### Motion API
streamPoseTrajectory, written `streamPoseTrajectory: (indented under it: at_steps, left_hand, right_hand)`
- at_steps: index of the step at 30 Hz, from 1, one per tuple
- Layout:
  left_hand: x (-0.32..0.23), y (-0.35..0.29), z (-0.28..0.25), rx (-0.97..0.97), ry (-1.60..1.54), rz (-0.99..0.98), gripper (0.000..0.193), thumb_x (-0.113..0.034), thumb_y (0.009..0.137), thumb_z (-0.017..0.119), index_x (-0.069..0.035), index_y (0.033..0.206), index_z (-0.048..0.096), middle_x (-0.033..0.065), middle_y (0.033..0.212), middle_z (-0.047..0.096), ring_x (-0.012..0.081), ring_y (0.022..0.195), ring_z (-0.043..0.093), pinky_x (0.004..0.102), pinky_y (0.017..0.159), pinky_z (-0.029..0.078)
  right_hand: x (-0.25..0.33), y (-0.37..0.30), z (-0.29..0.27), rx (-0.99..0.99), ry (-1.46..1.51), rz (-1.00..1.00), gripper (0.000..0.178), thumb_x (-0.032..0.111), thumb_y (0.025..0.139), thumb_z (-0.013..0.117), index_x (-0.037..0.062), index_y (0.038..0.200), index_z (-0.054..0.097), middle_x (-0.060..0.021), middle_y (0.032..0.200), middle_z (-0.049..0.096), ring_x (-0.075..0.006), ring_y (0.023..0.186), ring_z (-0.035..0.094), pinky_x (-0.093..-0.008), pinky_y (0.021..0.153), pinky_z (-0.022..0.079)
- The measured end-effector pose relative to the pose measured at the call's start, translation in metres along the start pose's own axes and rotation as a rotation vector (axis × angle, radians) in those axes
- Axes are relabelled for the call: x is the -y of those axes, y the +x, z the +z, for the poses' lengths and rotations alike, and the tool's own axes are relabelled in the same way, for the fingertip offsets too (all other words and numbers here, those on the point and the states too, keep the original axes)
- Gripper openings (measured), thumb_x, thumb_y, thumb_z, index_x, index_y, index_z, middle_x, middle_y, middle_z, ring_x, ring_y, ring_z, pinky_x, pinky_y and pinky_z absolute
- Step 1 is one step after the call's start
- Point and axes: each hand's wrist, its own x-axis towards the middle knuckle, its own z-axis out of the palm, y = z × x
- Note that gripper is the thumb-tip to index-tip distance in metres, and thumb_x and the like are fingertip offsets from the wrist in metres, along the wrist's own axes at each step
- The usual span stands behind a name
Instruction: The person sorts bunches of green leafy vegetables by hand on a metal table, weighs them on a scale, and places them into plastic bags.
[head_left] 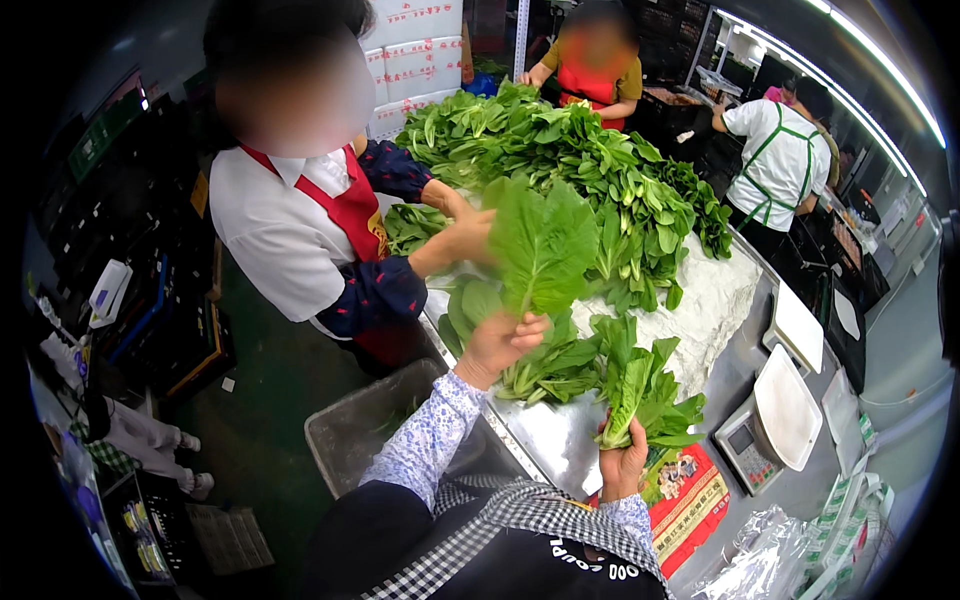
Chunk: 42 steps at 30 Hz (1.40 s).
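My left hand point(500, 345) is raised over the table's near edge, fingers closed round the base of a broad, bright green vegetable leaf point(543, 245) that stands upright. To its right, lower down, my right hand point(622, 462) grips the stems of a small bunch of leafy greens point(645, 390), leaves pointing away from me. Loose greens point(550, 368) lie on the metal table between the two hands. A large heap of leafy greens point(640, 200) covers the far part of the table. Just behind the raised leaf are a co-worker's hands point(462, 232), partly hidden and blurred.
A grey plastic bin point(350, 425) stands below the table's left edge. At the right are a scale point(750, 445) with a white pan, clear plastic bags point(770, 555), green-and-white tape point(850, 520) and a red printed sheet point(690, 510). Another co-worker point(595, 75) stands beyond the heap.
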Motion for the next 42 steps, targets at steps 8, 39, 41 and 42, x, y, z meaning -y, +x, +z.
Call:
streamPoseTrajectory:
  at_steps: [8,39,41,42]
  left_hand:
    - [-0.016,0.008,-0.004,-0.027,0.122,0.061,0.025,0.002,0.084,0.056,-0.005,0.109,0.058,0.0058,0.092,0.052,0.0109,0.071,0.041,0.0190,0.053,0.036]
    - [-0.043,-0.109,-0.058,-0.196,0.211,0.289,0.033,-0.003,0.091,0.051,0.002,0.124,0.049,0.0149,0.120,0.054,0.0199,0.090,0.054,0.0325,0.081,0.048]
    - [-0.035,-0.123,-0.066,-0.374,0.136,0.394,0.033,-0.011,0.095,0.049,0.001,0.125,0.051,0.0154,0.123,0.054,0.0244,0.107,0.053,0.0364,0.094,0.043]
    - [-0.028,-0.127,-0.059,-0.339,0.033,0.412,0.036,-0.015,0.095,0.049,0.002,0.128,0.049,0.0176,0.129,0.051,0.0277,0.117,0.047,0.0400,0.101,0.039]
  right_hand:
    - [0.002,-0.004,0.002,0.007,-0.017,-0.010,0.032,0.016,0.089,0.057,-0.0025,0.116,0.055,-0.0141,0.108,0.063,-0.0262,0.097,0.060,-0.0404,0.080,0.051]
    - [0.481,0.076,-0.132,-0.994,-1.780,0.071,0.103,0.077,0.063,0.064,0.0002,0.131,0.051,-0.0201,0.127,0.055,-0.0324,0.109,0.056,-0.0435,0.089,0.047]
    - [0.497,0.084,-0.156,-1.059,-1.825,-0.002,0.106,0.078,0.063,0.062,-0.0023,0.131,0.050,-0.0218,0.132,0.051,-0.0345,0.120,0.050,-0.0418,0.098,0.041]
    - [0.490,0.083,-0.159,-1.110,-1.814,-0.023,0.104,0.077,0.063,0.063,-0.0040,0.128,0.052,-0.0212,0.134,0.050,-0.0346,0.125,0.047,-0.0391,0.104,0.036]
